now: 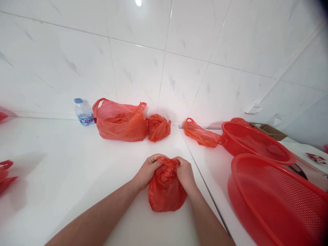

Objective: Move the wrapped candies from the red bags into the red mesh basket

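Observation:
A red plastic bag (166, 193) with a rounded, filled body sits on the white table in front of me, its top gathered. My left hand (148, 171) grips the bag's upper left edge, thumb and fingers closed on the plastic. On the other side, my right hand (185, 173) pinches the upper right edge. What the bag contains is hidden by the plastic. Beyond my hands, near the wall, lie a small crumpled red bag (159, 128) and a larger red bag (121, 126) standing with its mouth open.
A water bottle (84, 112) with a blue cap stands at the back left. To the right are a flattened red bag (202, 134) and two red mesh baskets, the nearer basket (246, 191) and the farther basket (234, 140). Another red bag (5, 174) shows at the left edge.

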Demonstrator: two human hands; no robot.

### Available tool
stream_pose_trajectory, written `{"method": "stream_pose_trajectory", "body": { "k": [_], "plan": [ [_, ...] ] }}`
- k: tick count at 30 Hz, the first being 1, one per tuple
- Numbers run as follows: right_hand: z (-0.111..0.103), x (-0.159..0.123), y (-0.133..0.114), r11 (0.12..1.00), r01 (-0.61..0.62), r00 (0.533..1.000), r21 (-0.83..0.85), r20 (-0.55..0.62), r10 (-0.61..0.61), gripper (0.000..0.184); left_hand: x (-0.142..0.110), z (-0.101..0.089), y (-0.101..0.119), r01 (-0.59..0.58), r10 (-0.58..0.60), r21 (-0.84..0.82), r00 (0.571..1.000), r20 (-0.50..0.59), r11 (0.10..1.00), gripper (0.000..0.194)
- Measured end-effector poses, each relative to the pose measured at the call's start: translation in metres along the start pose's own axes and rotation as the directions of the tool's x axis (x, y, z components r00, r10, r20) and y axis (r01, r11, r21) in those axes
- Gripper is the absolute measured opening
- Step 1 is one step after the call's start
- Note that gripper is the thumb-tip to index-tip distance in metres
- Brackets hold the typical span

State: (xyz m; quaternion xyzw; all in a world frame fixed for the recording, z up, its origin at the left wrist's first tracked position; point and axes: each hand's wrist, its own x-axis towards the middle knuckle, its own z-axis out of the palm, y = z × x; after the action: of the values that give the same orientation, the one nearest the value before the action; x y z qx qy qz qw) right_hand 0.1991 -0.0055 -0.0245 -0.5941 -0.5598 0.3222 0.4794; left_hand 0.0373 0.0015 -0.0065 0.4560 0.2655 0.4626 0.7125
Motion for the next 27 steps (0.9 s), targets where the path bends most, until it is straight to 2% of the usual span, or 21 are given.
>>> {"method": "stream_pose_trajectory", "body": {
  "k": [3, 6, 8, 10, 12, 14, 16, 17, 18, 20, 22, 23, 25, 27],
  "plan": [
    [-0.002, 0.002, -0.001, 0.988, -0.041, 0.999, 0.146, 0.011, 0.040, 0.015, -0.001, 0.001, 0.000, -0.029, 0.025, 0.095, 0.999, 0.033, 0.995, 0.017],
    [-0.003, 0.005, 0.000, 0.926, -0.163, 0.986, 0.342, 0.091, 0.140, 0.020, -0.001, 0.001, 0.000, -0.031, 0.025, 0.169, 0.999, 0.035, 0.985, 0.017],
    [-0.006, 0.006, 0.000, 0.835, -0.266, 0.962, 0.481, 0.190, 0.197, 0.026, -0.001, 0.000, 0.000, -0.041, 0.040, 0.222, 0.999, 0.010, 0.974, 0.016],
    [-0.010, 0.007, -0.001, 0.720, -0.333, 0.940, 0.609, 0.273, 0.204, 0.033, -0.001, -0.001, -0.001, -0.071, 0.084, 0.306, 0.996, -0.028, 0.949, 0.015],
    [-0.015, 0.007, -0.002, 0.601, -0.341, 0.939, 0.723, 0.296, 0.176, 0.036, -0.001, -0.002, -0.003, -0.145, 0.186, 0.440, 0.981, -0.052, 0.886, 0.016],
    [-0.021, 0.008, -0.002, 0.508, -0.316, 0.949, 0.801, 0.269, 0.167, 0.034, -0.002, -0.004, -0.005, -0.259, 0.335, 0.574, 0.942, -0.028, 0.777, 0.020],
    [-0.024, 0.010, 0.000, 0.481, -0.289, 0.956, 0.828, 0.223, 0.191, 0.030, -0.004, -0.006, -0.007, -0.371, 0.469, 0.675, 0.882, 0.043, 0.637, 0.026],
    [-0.025, 0.011, 0.002, 0.503, -0.273, 0.960, 0.820, 0.194, 0.204, 0.030, -0.005, -0.006, -0.008, -0.419, 0.516, 0.713, 0.851, 0.094, 0.562, 0.029],
    [-0.026, 0.013, 0.005, 0.551, -0.249, 0.965, 0.797, 0.156, 0.209, 0.029, -0.007, -0.006, -0.008, -0.463, 0.549, 0.745, 0.821, 0.155, 0.481, 0.031],
    [-0.026, 0.016, 0.012, 0.724, -0.155, 0.982, 0.672, 0.024, 0.187, 0.028, -0.013, -0.002, -0.008, -0.555, 0.568, 0.774, 0.759, 0.319, 0.306, 0.033],
    [-0.025, 0.021, 0.019, 0.876, -0.060, 0.984, 0.479, -0.117, 0.132, 0.024, -0.022, 0.007, -0.008, -0.660, 0.527, 0.735, 0.685, 0.503, 0.157, 0.032],
    [-0.025, 0.023, 0.022, 0.919, -0.033, 0.979, 0.393, -0.171, 0.108, 0.022, -0.028, 0.013, -0.008, -0.709, 0.482, 0.697, 0.649, 0.588, 0.104, 0.032],
    [-0.027, 0.029, 0.029, 0.955, -0.021, 0.966, 0.296, -0.239, 0.096, 0.019, -0.039, 0.026, -0.010, -0.815, 0.434, 0.578, 0.533, 0.726, 0.034, 0.028],
    [-0.028, 0.034, 0.034, 0.970, -0.032, 0.951, 0.242, -0.291, 0.104, 0.017, -0.048, 0.039, -0.013, -0.902, 0.462, 0.431, 0.373, 0.805, -0.023, 0.020]
  ]
}}
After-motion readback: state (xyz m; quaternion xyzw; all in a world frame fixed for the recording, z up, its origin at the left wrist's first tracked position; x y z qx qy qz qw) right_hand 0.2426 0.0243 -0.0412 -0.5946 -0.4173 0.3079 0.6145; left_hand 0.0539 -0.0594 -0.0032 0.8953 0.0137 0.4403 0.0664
